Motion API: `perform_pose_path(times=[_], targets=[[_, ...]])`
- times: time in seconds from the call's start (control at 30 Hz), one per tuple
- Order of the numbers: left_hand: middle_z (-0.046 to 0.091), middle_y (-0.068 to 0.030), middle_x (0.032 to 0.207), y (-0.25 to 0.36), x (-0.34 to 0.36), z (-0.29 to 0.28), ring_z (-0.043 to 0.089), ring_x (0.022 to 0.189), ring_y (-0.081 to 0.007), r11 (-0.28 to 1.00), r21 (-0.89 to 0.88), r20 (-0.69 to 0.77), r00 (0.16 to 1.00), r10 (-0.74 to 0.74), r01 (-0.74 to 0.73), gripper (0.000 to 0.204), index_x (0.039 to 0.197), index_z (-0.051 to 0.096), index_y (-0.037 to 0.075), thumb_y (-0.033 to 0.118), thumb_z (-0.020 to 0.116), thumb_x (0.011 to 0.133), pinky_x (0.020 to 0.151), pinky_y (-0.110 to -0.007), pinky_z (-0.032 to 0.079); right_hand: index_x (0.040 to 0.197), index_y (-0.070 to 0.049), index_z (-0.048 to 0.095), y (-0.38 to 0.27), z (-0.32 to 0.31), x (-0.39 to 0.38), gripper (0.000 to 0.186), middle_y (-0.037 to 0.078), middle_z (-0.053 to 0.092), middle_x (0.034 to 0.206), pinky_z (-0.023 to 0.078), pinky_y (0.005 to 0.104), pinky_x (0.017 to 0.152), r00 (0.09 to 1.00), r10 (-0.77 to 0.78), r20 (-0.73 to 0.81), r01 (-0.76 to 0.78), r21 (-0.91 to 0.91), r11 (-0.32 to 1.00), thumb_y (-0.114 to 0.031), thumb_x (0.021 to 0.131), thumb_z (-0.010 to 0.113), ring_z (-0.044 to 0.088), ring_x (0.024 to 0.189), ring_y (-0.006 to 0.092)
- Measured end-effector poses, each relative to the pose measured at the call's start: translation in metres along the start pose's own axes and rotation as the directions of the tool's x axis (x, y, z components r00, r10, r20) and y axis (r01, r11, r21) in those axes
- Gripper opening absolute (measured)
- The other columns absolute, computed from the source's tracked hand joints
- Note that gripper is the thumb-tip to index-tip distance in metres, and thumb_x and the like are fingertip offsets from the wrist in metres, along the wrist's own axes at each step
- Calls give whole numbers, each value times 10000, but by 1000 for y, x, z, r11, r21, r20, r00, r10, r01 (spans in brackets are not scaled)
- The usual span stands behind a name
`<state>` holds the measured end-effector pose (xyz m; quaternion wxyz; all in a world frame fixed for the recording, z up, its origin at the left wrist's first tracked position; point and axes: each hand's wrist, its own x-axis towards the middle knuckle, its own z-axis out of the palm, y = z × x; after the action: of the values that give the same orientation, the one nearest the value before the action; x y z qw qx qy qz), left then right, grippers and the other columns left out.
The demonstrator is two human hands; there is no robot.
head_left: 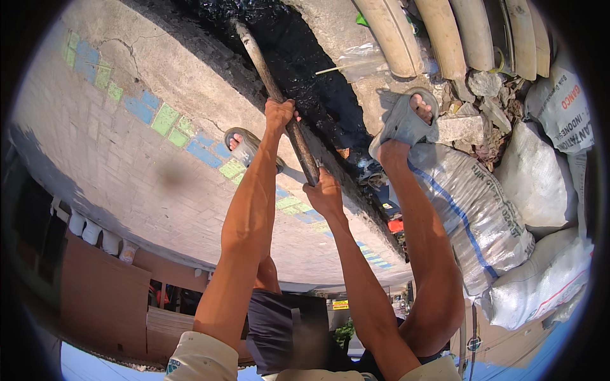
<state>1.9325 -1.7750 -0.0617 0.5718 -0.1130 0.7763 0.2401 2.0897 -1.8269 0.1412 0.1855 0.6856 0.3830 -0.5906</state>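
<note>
The pole (279, 105) gripped in the left hand (279, 115) is dull brown. Beyond it the sludge (305, 57) is glossy black. Left of it, pale grey paving (127, 171) carries a band of blue and green tiles (171, 124). Right of the right hand (323, 193), a white sack (476, 222) has blue stripes.

The lower end of the wooden handle (279, 101) goes down into the black mud of the drain (305, 70), so the tool head is hidden. The left hand (279, 116) and the right hand (324, 193) cover parts of the handle. The left forearm hides most of the left sandal (244, 147). The pipes (445, 35) are cut off at the top edge of the picture. The white sacks (540, 184) are cut by the dark rim on the right. The small things in the drain beside the right sandal (403, 120) are too small to tell.
</note>
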Motion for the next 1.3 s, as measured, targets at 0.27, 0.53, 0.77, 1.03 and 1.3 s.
perform_pose_path(times=[0.27,0.53,0.77,1.03,1.3], targets=[[655,-232,706,-276,-185,-2,710,662,-405,911,411,20,1000,-22,11,309,983,544,-36,165,739,854,636,-446,577,858,8,564,148,31,-194,253,151,571,631,474,434,577,965,253,-72,-251,26,968,-153,803,753,579,553,292],[671,-174,716,-257,-232,14,708,655,-313,956,250,-100,978,181,-152,256,996,590,-10,188,707,882,632,-429,556,877,21,583,180,24,-210,265,158,554,602,448,452,545,980,170,-108,-173,-23,985,-151,798,769,545,515,305],[715,-306,916,39,-38,4,728,936,-470,945,152,-263,910,320,-289,328,1059,570,-65,189,719,914,841,-493,560,1065,40,633,-30,9,52,320,246,699,861,534,456,768,953,-294,-77,299,62,952,-141,827,746,721,845,409],[727,-141,720,194,72,-39,736,620,-237,934,264,-48,964,262,-241,336,773,676,-95,185,667,957,600,-375,640,924,15,621,-198,19,153,261,176,690,670,581,402,673,973,-227,46,220,124,968,-208,820,710,705,581,290],[675,-273,868,2,-42,9,697,555,-303,988,22,23,988,-155,154,403,1228,453,-100,31,685,925,434,-442,603,1065,13,617,3,4,36,382,276,710,900,549,494,803,988,-153,-27,146,-173,974,-229,801,750,699,907,484]])
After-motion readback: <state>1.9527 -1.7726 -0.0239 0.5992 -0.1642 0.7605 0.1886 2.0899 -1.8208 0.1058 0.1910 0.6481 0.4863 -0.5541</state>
